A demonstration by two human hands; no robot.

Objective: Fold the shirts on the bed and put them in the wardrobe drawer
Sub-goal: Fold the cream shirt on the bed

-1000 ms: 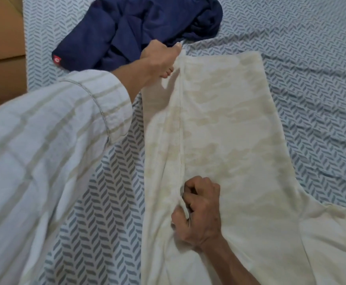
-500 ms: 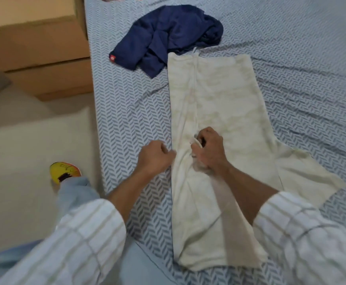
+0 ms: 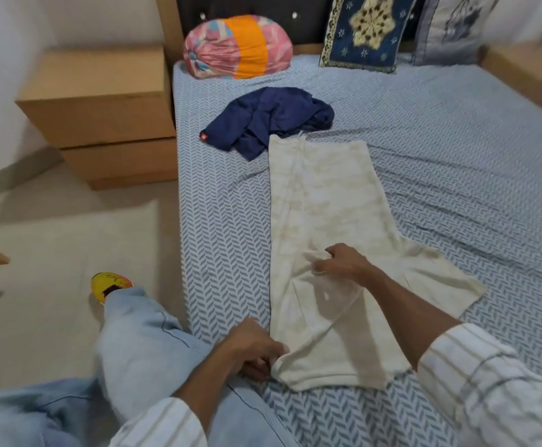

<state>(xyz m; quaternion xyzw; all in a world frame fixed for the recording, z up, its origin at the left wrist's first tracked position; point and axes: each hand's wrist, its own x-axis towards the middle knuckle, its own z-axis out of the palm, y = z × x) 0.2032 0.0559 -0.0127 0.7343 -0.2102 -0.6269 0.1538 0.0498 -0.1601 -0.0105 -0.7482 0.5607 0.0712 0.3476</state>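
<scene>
A cream shirt point(image 3: 324, 201) lies lengthwise on the bed point(image 3: 456, 156), its left side folded inward and one sleeve spread out to the right. My left hand point(image 3: 252, 348) pinches the shirt's near left corner at the bed's front edge. My right hand point(image 3: 344, 264) grips a bunch of fabric in the middle of the shirt. A crumpled navy shirt point(image 3: 269, 119) lies just beyond the cream one's far end.
A wooden bedside cabinet point(image 3: 102, 114) stands left of the bed, another at the far right point(image 3: 531, 69). A pink-and-orange bundle point(image 3: 237, 46) and a blue patterned cushion point(image 3: 366, 30) rest against the headboard. My knee in jeans point(image 3: 140, 346) presses against the bed edge.
My left hand has come back from the shirt's far end to its near left corner. My right hand stays on the middle fold. The view has pulled back.
</scene>
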